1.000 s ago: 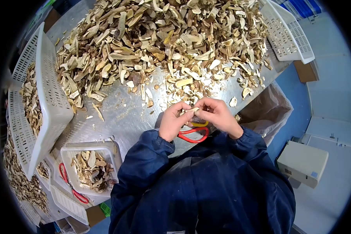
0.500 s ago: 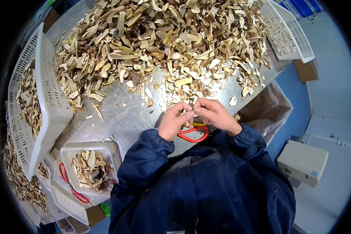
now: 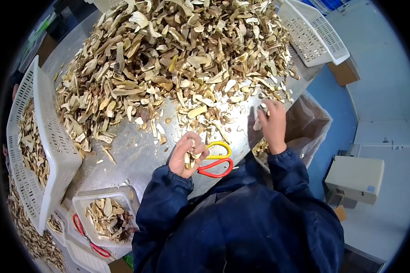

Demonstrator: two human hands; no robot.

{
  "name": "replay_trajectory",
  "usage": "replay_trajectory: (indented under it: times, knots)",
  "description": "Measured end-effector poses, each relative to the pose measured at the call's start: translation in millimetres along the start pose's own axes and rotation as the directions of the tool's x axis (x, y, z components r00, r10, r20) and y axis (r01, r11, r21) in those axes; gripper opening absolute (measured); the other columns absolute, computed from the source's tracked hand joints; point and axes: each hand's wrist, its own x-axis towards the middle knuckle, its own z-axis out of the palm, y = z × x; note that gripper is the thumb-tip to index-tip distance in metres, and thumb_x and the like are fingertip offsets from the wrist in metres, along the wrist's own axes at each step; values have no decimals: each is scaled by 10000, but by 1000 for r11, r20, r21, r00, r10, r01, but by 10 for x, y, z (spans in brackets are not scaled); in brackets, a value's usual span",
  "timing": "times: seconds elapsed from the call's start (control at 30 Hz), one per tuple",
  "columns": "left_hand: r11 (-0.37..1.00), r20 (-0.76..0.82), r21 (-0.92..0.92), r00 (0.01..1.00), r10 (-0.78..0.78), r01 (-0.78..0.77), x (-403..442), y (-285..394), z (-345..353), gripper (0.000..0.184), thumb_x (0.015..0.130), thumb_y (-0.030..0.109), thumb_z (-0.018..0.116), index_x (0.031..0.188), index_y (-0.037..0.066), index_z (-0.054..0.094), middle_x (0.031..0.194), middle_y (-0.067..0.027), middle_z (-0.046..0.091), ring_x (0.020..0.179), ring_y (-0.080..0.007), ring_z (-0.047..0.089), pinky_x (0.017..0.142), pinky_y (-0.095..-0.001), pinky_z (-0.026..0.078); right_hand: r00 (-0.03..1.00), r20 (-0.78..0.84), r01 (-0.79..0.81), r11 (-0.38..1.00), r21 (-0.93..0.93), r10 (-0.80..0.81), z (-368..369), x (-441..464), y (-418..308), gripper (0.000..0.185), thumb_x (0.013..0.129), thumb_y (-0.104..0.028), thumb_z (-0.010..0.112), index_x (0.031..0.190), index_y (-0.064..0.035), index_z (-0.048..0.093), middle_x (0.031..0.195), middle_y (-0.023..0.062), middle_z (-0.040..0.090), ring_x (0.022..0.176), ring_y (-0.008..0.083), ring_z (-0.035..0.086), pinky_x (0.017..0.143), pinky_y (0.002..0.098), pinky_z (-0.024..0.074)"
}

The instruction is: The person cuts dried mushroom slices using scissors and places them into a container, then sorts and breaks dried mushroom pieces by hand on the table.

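Note:
My left hand (image 3: 188,154) is closed around several pale dried mushroom slices (image 3: 193,158) near the table's front edge. Beside it lie scissors with one yellow and one red handle loop (image 3: 217,175); their blades are hidden. Farther right, my right hand (image 3: 274,125) is over the table's right edge, fingers curled, with a few light mushroom slices (image 3: 258,123) at the fingertips and under the palm. Ahead of both hands rises a large heap of dried mushroom slices (image 3: 168,63), its small pale bits scattered toward me.
A white perforated basket (image 3: 54,123) holding slices stands tilted at left; another white basket (image 3: 305,38) is at far right. Front left are a clear plastic tub (image 3: 134,200) of slices and red-handled scissors (image 3: 98,249). A lined bin (image 3: 312,123) stands beside the table's right edge.
My hands, together at the fingertips before, have parted. The right has moved right and forward to the table's edge; the left has shifted left and down, showing slices in its grasp.

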Motion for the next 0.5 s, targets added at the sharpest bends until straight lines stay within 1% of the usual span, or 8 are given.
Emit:
replay_trajectory:
  times: [0.07,0.17,0.27,0.3,0.37,0.43,0.47,0.5]
  knots:
    - [1000,33,-9,999,20,-20,18,-26,-18,132,881,180,574,934,96,488,802,10,448,727,-98,483,749,-289,484,992,23,126,989,75,-128,64,-82,-153,292,731,-127,678,1006,-52,611,1056,164,548,991,349,517,840,410,416]
    - [1000,89,-10,996,7,-6,28,-5,-81,157,880,198,586,906,100,466,839,-1,455,774,-100,488,759,-292,485,936,78,327,928,176,-345,191,-220,-371,250,706,-75,677,943,-44,603,990,140,549,960,329,514,855,413,395]
    - [1000,82,5,997,-15,15,24,14,-87,150,881,189,579,898,101,460,851,-5,465,794,-110,501,755,-287,487,951,18,304,944,130,-309,294,-249,-47,191,707,-63,675,879,-44,596,945,127,547,929,321,511,845,411,393]
    - [1000,55,27,998,-13,12,18,17,-71,145,881,185,576,894,101,458,855,-8,469,796,-114,504,746,-282,488,979,-35,205,971,123,-202,329,-247,130,134,722,-47,656,837,-38,587,932,114,551,909,316,515,830,415,396]
    - [997,-11,80,1000,1,0,11,13,-4,140,881,180,572,886,101,456,863,-12,476,801,-121,511,725,-269,491,989,-64,127,990,-56,-131,242,-102,328,123,746,-38,635,863,-29,600,929,112,566,893,314,521,812,406,409]
    - [990,-90,143,996,26,-13,8,-2,90,140,880,179,571,877,99,456,871,-15,482,807,-126,517,702,-256,494,990,-86,115,993,14,-113,188,62,201,130,760,-42,627,888,-24,606,918,116,573,884,314,531,783,389,425]
    - [989,-62,143,997,35,-26,19,-11,80,139,880,177,572,874,98,457,871,-16,484,802,-123,516,684,-248,493,990,-96,108,993,51,-103,177,142,119,135,767,-44,623,900,-21,609,913,119,577,879,314,536,769,381,433]
    - [989,-34,145,998,43,-38,31,-23,52,139,879,176,572,872,97,458,871,-17,485,798,-120,515,666,-240,492,994,2,106,986,126,-107,206,201,63,161,787,-83,619,939,-28,615,905,129,583,830,317,558,713,367,457]
